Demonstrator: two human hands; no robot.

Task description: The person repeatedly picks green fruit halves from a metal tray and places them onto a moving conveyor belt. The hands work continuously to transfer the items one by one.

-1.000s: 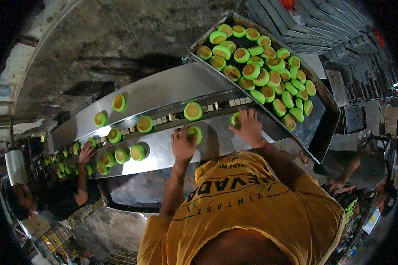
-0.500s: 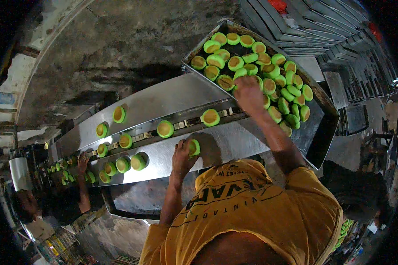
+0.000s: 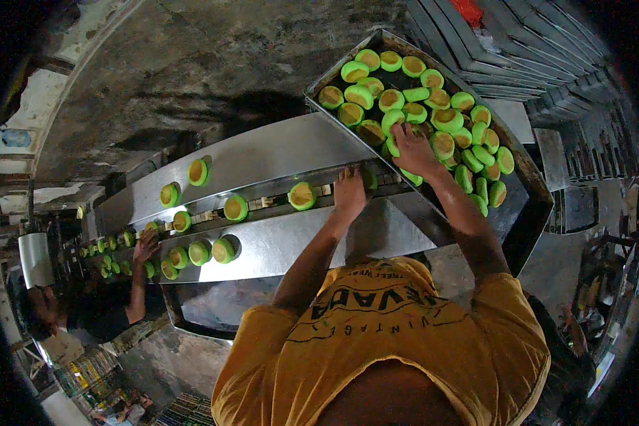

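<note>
At the far left we see a co-worker's hand point(image 3: 146, 247) among green ball halves on the long steel counter point(image 3: 277, 153), where a slotted track point(image 3: 263, 204) carries more green halves, one point(image 3: 302, 195) lying just left of our left hand point(image 3: 349, 190). That left hand rests on the track with its fingers together and flat, though we cannot tell whether they pinch anything beneath them. Further right, our right hand point(image 3: 413, 148) reaches into the metal tray point(image 3: 525, 213) heaped with green halves point(image 3: 433, 106), fingers curled onto the pile, whether clamped on a piece we cannot tell.
</note>
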